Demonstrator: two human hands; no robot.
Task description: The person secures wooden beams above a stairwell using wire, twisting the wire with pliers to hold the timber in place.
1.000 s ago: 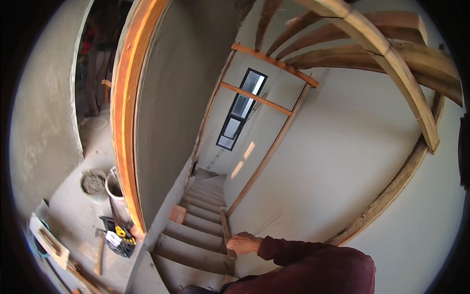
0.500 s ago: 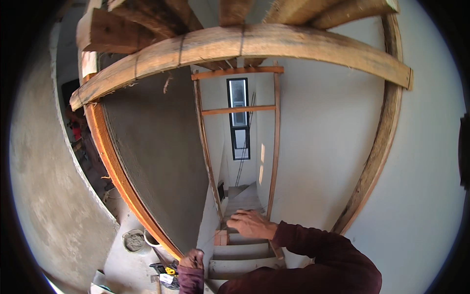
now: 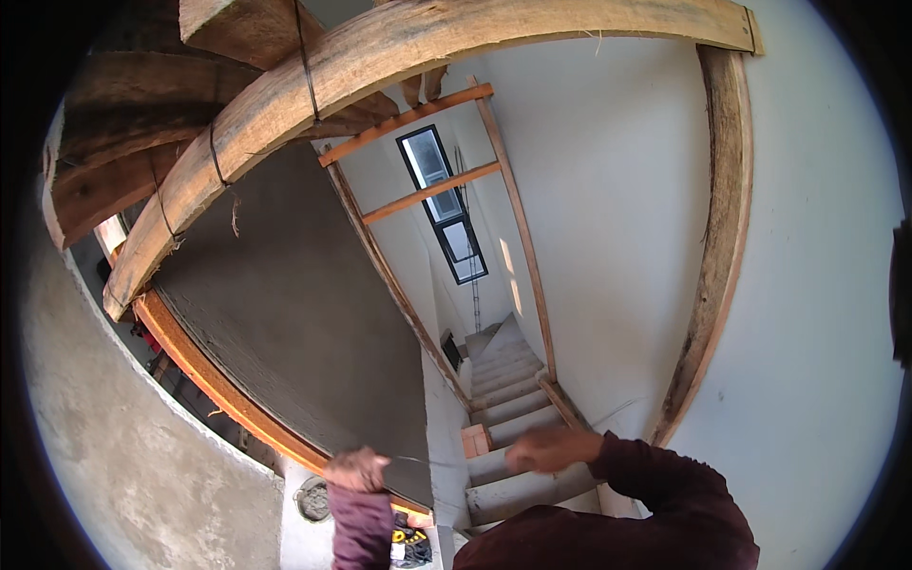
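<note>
A thin, light-coloured wire [image 3: 415, 461] stretches between my two hands, above the concrete steps. My left hand [image 3: 355, 468] is closed around its left end, fingers pinched, beside the lower part of the orange-brown wooden post [image 3: 223, 391]. Slightly higher and to the right, my right hand [image 3: 551, 449] is also closed on the wire, somewhat blurred. A loose thin end sticks out past it toward the right wall. Overhead, a rough wooden crossbeam [image 3: 418, 62] has several dark ties around it and meets the right wooden post [image 3: 714, 237].
Concrete stairs [image 3: 503, 410] descend ahead, with reddish bricks [image 3: 476, 440] on one step. A second wooden frame [image 3: 518, 214] stands farther along, before a narrow window [image 3: 443, 204]. A bucket of grey mortar [image 3: 313, 500] and a black-and-yellow object [image 3: 410, 548] are at lower left.
My view has tilted and shifted, so beam and stairs appear rotated. My right hand has moved right and slightly down; my left hand is a bit higher. The wire now shows between them.
</note>
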